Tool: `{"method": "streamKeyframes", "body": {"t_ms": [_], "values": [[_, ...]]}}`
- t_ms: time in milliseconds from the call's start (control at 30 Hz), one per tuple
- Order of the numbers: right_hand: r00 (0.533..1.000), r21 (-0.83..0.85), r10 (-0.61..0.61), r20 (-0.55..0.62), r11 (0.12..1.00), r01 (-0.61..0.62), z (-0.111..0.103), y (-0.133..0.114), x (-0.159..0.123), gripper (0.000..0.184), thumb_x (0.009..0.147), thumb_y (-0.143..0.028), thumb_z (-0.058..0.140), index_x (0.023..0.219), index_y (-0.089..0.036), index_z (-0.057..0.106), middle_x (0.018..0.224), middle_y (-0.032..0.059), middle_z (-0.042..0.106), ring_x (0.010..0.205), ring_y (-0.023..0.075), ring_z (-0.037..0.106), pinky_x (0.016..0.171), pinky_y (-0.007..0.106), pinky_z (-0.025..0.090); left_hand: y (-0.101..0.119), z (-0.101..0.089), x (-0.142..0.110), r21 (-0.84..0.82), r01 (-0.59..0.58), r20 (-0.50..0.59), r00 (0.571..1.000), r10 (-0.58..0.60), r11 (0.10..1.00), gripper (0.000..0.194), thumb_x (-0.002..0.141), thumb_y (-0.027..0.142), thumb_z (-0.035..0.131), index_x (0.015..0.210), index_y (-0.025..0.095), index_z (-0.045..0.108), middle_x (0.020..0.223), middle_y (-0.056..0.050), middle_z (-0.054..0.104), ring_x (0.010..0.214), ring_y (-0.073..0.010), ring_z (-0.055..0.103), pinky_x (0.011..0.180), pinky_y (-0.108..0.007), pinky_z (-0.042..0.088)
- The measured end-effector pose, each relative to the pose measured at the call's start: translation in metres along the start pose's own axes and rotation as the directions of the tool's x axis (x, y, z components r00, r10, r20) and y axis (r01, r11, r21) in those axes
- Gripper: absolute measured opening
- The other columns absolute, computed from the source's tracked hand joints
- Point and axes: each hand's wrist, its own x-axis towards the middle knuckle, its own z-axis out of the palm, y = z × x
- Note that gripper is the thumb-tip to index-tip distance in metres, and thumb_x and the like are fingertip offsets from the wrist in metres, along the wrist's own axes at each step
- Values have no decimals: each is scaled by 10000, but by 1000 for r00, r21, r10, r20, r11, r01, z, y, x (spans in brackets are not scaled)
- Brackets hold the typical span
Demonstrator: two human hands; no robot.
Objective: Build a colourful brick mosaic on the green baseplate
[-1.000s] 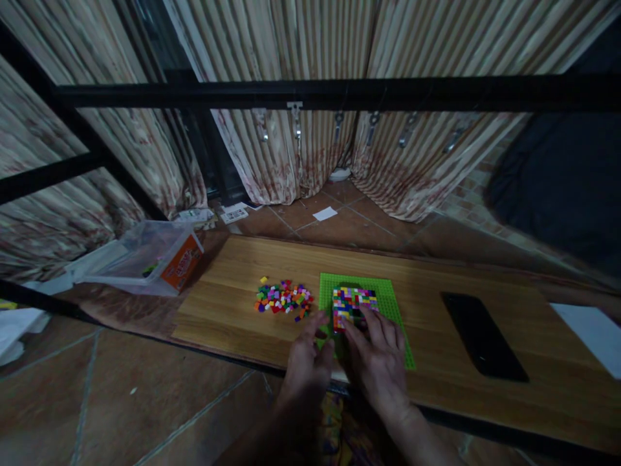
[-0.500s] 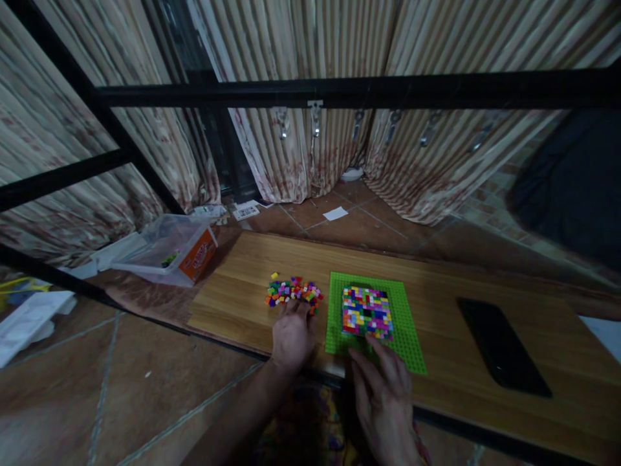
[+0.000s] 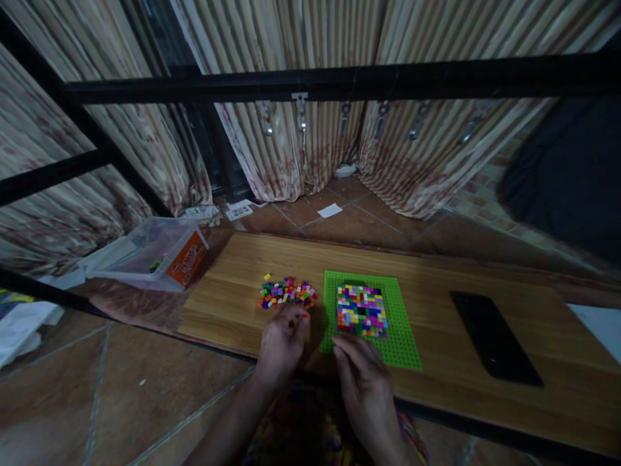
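My left hand (image 3: 280, 344) is closed in a pinch just in front of a loose pile of small toy bricks (image 3: 286, 292) in many colours. A small orange-red brick (image 3: 305, 316) shows at its fingertips. My right hand (image 3: 365, 382) is over the near edge of the green baseplate (image 3: 402, 310), thumb and forefinger pressed together. Whatever is between those fingers, if anything, is too small to make out. On the baseplate sits a roughly square block of multicoloured bricks (image 3: 361, 310), just beyond my right fingertips.
The wooden board (image 3: 233, 259) carries all this, with a black phone-like slab (image 3: 495, 336) at its right. A clear plastic bin (image 3: 150, 252) with an orange label stands to the left. A black metal bar (image 3: 310, 84) crosses ahead, before striped curtains (image 3: 272, 39).
My left hand has drawn back from the pile with a small orange-red brick. My right hand has moved left, its thumb and forefinger now together. The view has shifted slightly.
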Motion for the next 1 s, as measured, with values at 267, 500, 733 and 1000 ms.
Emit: {"method": "streamKeyframes", "body": {"t_ms": [267,500,733,1000], "values": [[965,230,264,-4,939,-256,-8,4,-5,221,903,-301,500,1032,-250,673,1043,44,674,971,176,626,849,308,490,18,15,-6,-264,50,118,993,-20,963,94,821,218,549,840,181,634,749,10,655,651,-114,608,598,-195,456],[934,235,354,-37,912,-336,-21,23,-14,215,884,-322,518,997,-242,682,1035,42,678,973,182,627,854,307,479,35,34,15,-105,-160,163,971,176,982,149,823,114,506,797,183,635,798,-5,669,720,-119,622,675,-205,458],[923,237,381,-48,902,-360,-27,29,-13,218,882,-338,522,991,-236,681,1029,43,675,974,187,622,859,320,472,39,40,21,119,-254,209,951,226,960,180,867,148,499,853,199,671,852,-34,684,783,-151,636,741,-250,471],[921,254,387,-48,896,-364,-26,32,-12,211,885,-334,519,975,-234,682,1023,49,673,973,190,617,865,333,473,36,46,19,126,-201,181,968,177,972,171,873,174,513,953,215,659,960,-37,704,857,-166,656,789,-268,499]]}}
